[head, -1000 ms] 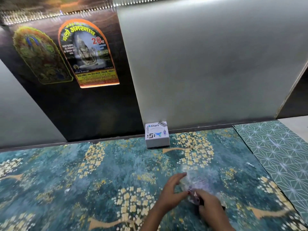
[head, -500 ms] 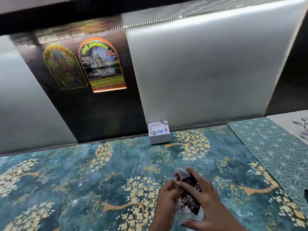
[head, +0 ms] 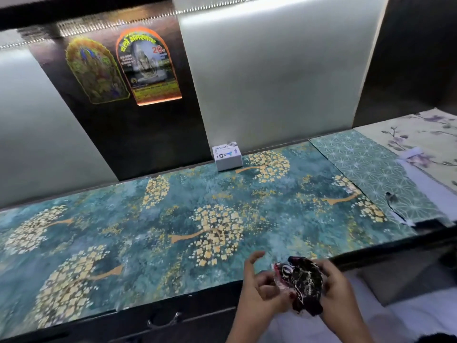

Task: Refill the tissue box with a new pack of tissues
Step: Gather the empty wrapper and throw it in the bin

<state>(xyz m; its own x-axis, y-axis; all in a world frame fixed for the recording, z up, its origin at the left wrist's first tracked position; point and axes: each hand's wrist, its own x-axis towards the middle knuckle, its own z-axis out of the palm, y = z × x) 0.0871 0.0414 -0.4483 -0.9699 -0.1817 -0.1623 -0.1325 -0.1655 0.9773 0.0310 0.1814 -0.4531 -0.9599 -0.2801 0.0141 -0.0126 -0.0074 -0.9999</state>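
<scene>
A crumpled dark plastic wrapper [head: 305, 280] with white and pink print is held between both hands, just past the counter's front edge at the lower right. My left hand [head: 259, 289] pinches its left side, with the index finger lifted. My right hand [head: 340, 290] cups its right side. A small white cardboard box [head: 227, 158] with blue print stands shut at the back of the counter against the wall, far from both hands. I cannot tell whether any tissues are inside the wrapper.
The counter [head: 148, 231] wears a teal sheet with golden trees. A green geometric sheet [head: 366, 167] and a cream flowered one [head: 420, 134] lie to the right. A drawer handle [head: 163, 320] sits below the front edge. Two posters [head: 148, 68] hang on the dark wall panel.
Both hands lifted the wrapper off the counter and drew it back toward me, past the front edge. The wrapper is more crumpled, and the view has pulled back.
</scene>
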